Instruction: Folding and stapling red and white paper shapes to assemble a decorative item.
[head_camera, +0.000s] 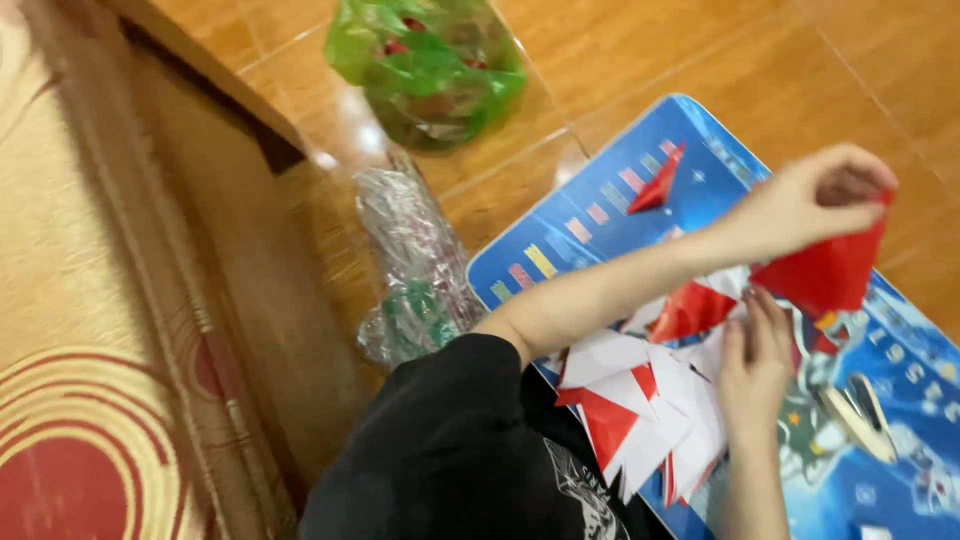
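Two bare hands work over a blue printed play mat that lies on a glossy orange-brown tiled floor.

Head view: the left hand is raised above the mat's far side, its fingers pinched closed on the upper edge of a red folded paper piece that hangs from them like a cone or pocket. The right hand lies flat, fingers spread and gripping nothing, pressing down on a loose pile of red-and-white paper triangles at the mat's near edge. One more red folded triangle sits alone farther up the mat, well apart from the pile. A pair of scissors rests on the mat just to the right of the right hand. Off the mat to the left lie a crumpled clear plastic bag and, beyond it, a green plastic bag with red bits inside. A patterned wooden bed frame or cabinet edge fills the left of the frame.

Judging risks: the pinch on the red piece is light and at its rim, so the paper could slip, unfold or tear if tugged. The pile is loose, so lifting the flat hand or a sweep of the forearm could scatter the triangles off the mat. The scissors lie near the resting hand and could be knocked or brushed against.
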